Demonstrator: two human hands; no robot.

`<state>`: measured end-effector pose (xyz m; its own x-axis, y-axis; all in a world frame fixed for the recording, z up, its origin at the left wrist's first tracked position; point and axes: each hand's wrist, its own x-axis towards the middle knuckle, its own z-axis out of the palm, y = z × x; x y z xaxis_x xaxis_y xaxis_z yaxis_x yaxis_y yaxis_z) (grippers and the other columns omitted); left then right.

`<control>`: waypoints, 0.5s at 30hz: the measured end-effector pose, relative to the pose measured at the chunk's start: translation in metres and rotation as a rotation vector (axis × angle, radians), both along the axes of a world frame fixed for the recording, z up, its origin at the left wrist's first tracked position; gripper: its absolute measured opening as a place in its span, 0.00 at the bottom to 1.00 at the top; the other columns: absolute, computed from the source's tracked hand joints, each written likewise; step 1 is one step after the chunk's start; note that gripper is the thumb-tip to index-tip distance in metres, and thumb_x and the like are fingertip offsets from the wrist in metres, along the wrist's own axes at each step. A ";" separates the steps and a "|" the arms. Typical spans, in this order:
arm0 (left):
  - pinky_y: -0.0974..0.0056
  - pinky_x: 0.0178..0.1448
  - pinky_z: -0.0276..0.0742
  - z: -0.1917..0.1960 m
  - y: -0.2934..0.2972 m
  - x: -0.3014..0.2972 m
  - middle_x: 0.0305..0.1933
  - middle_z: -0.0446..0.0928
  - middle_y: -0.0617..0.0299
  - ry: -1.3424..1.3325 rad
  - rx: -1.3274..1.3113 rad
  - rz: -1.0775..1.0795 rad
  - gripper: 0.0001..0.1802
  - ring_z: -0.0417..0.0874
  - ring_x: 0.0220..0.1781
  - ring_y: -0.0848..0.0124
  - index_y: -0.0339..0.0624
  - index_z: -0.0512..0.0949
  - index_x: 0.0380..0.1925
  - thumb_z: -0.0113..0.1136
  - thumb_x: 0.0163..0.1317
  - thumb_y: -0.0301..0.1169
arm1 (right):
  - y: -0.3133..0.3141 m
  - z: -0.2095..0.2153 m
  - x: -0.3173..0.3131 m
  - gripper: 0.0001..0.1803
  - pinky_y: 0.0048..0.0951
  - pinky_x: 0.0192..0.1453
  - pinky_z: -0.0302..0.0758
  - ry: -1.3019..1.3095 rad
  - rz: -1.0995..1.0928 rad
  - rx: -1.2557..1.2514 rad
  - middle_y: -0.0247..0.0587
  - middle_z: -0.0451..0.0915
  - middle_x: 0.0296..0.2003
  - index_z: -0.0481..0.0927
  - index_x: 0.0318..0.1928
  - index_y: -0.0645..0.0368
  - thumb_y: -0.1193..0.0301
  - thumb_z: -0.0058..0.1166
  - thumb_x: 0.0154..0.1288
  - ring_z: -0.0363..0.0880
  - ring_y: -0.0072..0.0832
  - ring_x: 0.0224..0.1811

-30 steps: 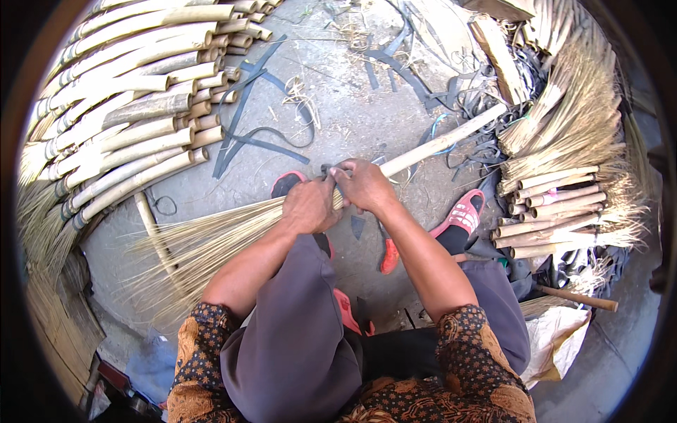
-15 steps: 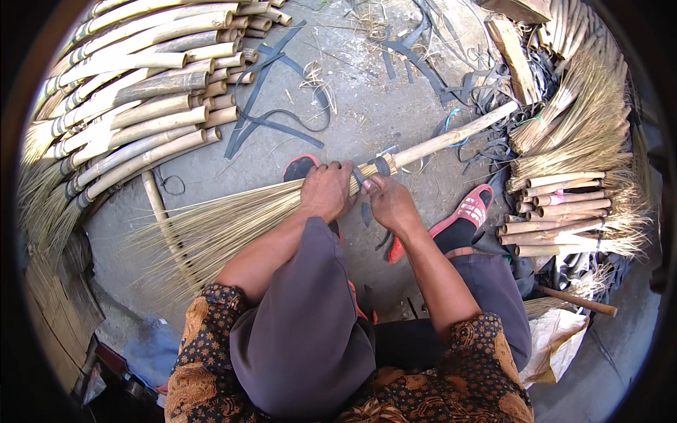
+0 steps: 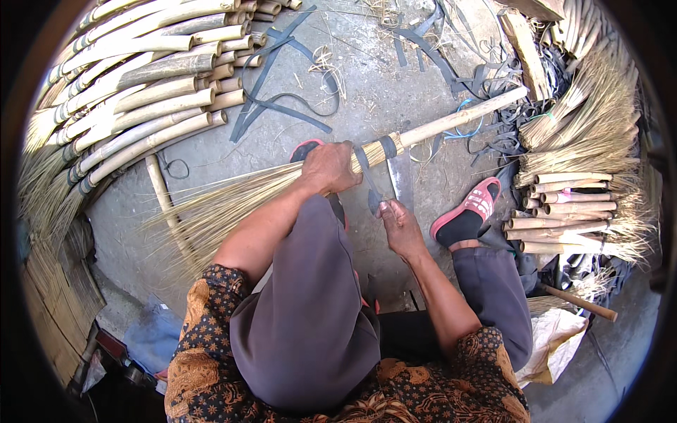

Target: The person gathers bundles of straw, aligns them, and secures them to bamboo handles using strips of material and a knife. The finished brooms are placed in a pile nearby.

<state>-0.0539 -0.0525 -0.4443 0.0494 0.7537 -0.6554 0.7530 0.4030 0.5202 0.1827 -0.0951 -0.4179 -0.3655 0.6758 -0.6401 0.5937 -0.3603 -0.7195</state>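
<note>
From the left, we see bamboo-handled brooms (image 3: 166,130) stacked at the edge of the floor, little altered. Next to them, the loose bristles (image 3: 233,203) of the broom being worked on fan out toward the left knee. Our left hand (image 3: 329,169) stays clenched around these bristles, just left of a dark strip (image 3: 364,169).

The change lies in that strip: a half-second ago our right hand was close against the broom, and now it has drawn down toward us, so a longer stretch of strip shows between. A dark band (image 3: 388,146) circles the bristles near the handle (image 3: 465,120); we cannot tell whether it joins the strip. We judge the binding to be under tension but unfastened.

Below the band, a flat blade (image 3: 400,182) shows more plainly. Our right hand (image 3: 402,230) pinches the strip's lower end between thumb and fingers. The broom lies slantwise before us, its handle pointing up and right, toward more straw bundles (image 3: 589,120).
</note>
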 end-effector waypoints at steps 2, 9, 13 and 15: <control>0.50 0.58 0.84 -0.002 0.007 -0.011 0.49 0.88 0.43 -0.099 -0.052 -0.052 0.28 0.91 0.49 0.50 0.33 0.84 0.50 0.75 0.53 0.40 | 0.010 -0.023 -0.004 0.17 0.25 0.36 0.66 0.122 -0.007 0.017 0.26 0.69 0.25 0.80 0.44 0.58 0.59 0.48 0.86 0.64 0.15 0.29; 0.63 0.48 0.85 -0.023 0.007 -0.027 0.45 0.87 0.51 -1.219 -0.944 0.251 0.30 0.89 0.44 0.68 0.32 0.81 0.55 0.77 0.58 0.41 | 0.030 -0.013 -0.012 0.14 0.17 0.33 0.67 0.408 -0.392 -0.570 0.22 0.75 0.30 0.79 0.59 0.58 0.63 0.54 0.83 0.68 0.11 0.28; 0.57 0.51 0.86 -0.004 0.015 -0.025 0.51 0.86 0.49 -0.709 -0.435 0.143 0.39 0.90 0.48 0.61 0.29 0.75 0.63 0.76 0.60 0.47 | 0.035 -0.014 -0.037 0.14 0.18 0.23 0.53 0.258 -0.434 -0.436 0.18 0.64 0.21 0.79 0.58 0.56 0.61 0.55 0.83 0.56 0.10 0.18; 0.53 0.52 0.86 0.013 -0.003 -0.008 0.52 0.85 0.44 -0.248 -0.018 -0.068 0.44 0.89 0.51 0.56 0.27 0.71 0.66 0.76 0.58 0.46 | 0.040 -0.021 -0.052 0.12 0.19 0.23 0.53 0.163 -0.433 -0.374 0.18 0.64 0.21 0.80 0.54 0.55 0.61 0.55 0.83 0.57 0.10 0.19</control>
<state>-0.0619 -0.0560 -0.4310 0.2603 0.7316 -0.6300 0.6293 0.3663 0.6854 0.1306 -0.0547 -0.4386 -0.2209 0.5245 -0.8222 0.2287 -0.7917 -0.5665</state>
